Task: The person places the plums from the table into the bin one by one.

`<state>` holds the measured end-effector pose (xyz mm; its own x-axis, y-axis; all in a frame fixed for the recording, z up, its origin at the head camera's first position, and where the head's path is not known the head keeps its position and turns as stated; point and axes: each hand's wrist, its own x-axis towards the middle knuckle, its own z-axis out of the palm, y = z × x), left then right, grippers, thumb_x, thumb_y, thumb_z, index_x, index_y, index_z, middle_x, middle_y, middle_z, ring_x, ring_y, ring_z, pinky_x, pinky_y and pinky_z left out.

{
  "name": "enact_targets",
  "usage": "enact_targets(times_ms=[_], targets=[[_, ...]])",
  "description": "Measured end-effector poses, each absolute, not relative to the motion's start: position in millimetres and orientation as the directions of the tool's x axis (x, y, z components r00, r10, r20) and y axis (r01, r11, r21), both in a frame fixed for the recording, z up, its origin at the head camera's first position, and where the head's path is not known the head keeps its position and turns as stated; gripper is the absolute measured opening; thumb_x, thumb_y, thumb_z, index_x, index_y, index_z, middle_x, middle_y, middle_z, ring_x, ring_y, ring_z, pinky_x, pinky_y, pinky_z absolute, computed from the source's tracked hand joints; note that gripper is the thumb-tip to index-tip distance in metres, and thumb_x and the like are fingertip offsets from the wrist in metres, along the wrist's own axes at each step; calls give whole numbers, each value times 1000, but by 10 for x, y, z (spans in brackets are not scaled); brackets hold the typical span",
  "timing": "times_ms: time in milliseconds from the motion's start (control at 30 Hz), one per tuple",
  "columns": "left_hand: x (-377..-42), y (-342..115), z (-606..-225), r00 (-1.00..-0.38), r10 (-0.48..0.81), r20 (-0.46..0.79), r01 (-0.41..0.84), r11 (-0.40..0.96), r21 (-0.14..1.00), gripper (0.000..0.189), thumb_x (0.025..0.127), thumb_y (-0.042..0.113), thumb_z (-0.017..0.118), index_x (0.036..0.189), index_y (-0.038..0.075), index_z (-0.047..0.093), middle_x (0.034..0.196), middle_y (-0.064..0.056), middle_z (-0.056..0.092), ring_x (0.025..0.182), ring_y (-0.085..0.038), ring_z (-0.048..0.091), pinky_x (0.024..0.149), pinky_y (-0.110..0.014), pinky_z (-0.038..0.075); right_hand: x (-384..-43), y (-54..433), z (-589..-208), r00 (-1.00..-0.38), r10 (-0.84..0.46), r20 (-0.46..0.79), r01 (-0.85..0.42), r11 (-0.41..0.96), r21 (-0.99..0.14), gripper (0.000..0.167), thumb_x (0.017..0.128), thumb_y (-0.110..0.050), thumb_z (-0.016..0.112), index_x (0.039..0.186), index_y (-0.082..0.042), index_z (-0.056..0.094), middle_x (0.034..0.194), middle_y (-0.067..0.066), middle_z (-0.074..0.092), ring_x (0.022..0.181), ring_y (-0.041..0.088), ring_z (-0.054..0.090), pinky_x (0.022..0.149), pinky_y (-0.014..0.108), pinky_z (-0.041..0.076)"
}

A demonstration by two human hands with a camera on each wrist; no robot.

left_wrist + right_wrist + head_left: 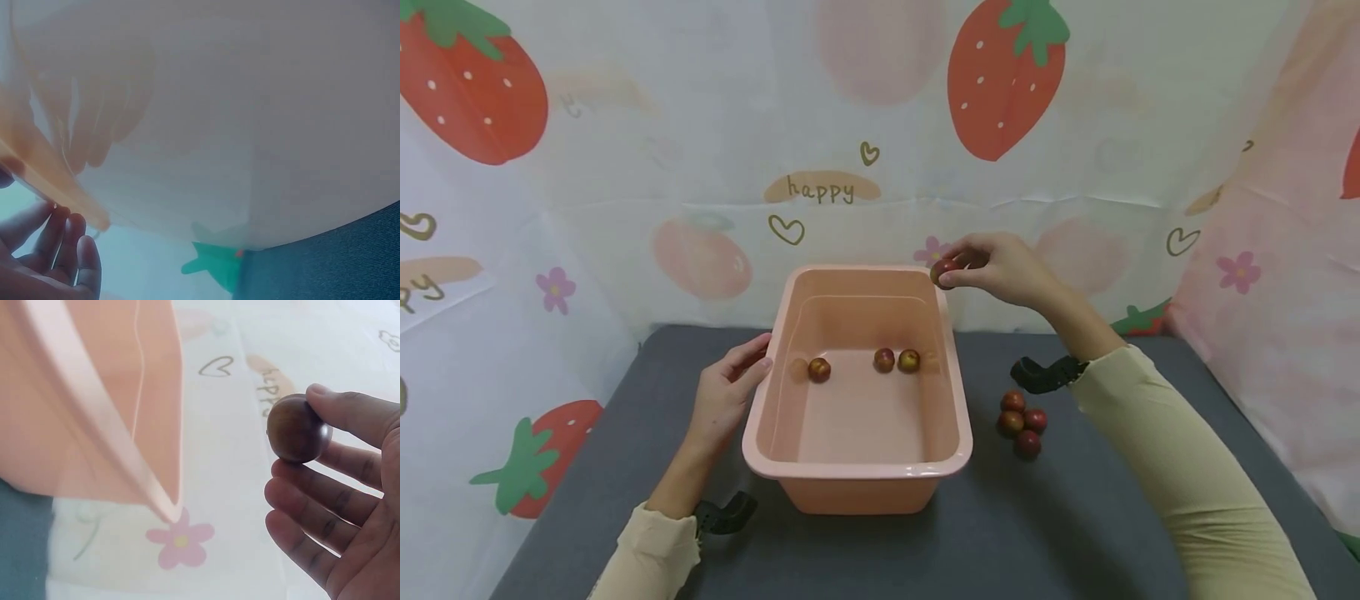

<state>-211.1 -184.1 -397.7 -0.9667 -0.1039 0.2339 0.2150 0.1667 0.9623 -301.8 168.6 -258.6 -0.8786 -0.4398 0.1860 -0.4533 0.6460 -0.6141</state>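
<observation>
A dark red plum [945, 272] is pinched between the thumb and fingers of my right hand [1000, 268], raised at the far right corner of a pink plastic basin [861, 471]. The right wrist view shows this plum [299, 429] close up, apart from the basin's rim [119, 440]. My left hand [726, 392] holds the basin's left rim, its fingers [72, 240] curled under the edge in the left wrist view. Inside the basin lie a plum [819, 370] at the left and two more, one plum [883, 360] beside another plum [909, 361].
Several plums [1028, 444] sit in a cluster on the dark grey tabletop [1037, 525], right of the basin. A white cloth [700, 150] printed with strawberries hangs behind and along the sides. Black wrist mounts [1047, 375] sit on both forearms.
</observation>
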Motion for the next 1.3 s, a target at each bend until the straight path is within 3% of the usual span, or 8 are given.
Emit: enact_targets(times_ms=[100, 167, 500, 900, 1300], targets=[[-2109, -1847, -3976, -968, -86, 235, 217, 174, 960, 43, 97, 15, 60, 137, 2, 55, 134, -19, 58, 103, 11, 59, 86, -8, 49, -3078, 1583, -2561, -880, -441, 176, -447, 644, -620, 32, 87, -28, 75, 113, -10, 69, 105, 10, 72, 93, 20, 66, 84, 34, 53], [-2108, -1850, -3976, -970, -75, 233, 217, 182, 959, 43, 97, 16, 60, 138, 2, 54, 136, -21, 56, 104, 11, 58, 87, -7, 49, -3117, 1520, -2544, -883, -439, 168, -441, 650, -619, 32, 87, -28, 74, 113, -10, 69, 106, 10, 72, 94, 20, 65, 85, 36, 52], [-2107, -1859, -3992, -967, -69, 245, 229, 189, 955, 43, 98, 15, 59, 138, 1, 53, 136, -21, 56, 103, 11, 58, 86, -8, 49, -3346, 1129, -2523, -874, -459, 162, -441, 607, -661, 28, 87, -27, 73, 109, -9, 70, 100, 9, 74, 89, 22, 66, 77, 29, 53], [-2118, -1861, -3994, -964, -80, 252, 233, 199, 952, 44, 98, 17, 59, 138, 1, 53, 135, -23, 56, 102, 10, 59, 87, -9, 50, -3384, 600, -2719, -860, -510, 40, -390, 604, -695, 24, 89, -25, 71, 107, -10, 70, 98, 7, 73, 93, 21, 65, 83, 34, 55], [-2118, -1870, -4015, -960, -70, 270, 250, 212, 945, 44, 98, 19, 59, 138, 1, 53, 134, -22, 56, 102, 10, 59, 86, -9, 50, -3428, 298, -2925, -861, -508, 23, -380, 612, -694, 30, 89, -26, 72, 111, -7, 67, 99, 9, 68, 87, 25, 63, 72, 27, 54]])
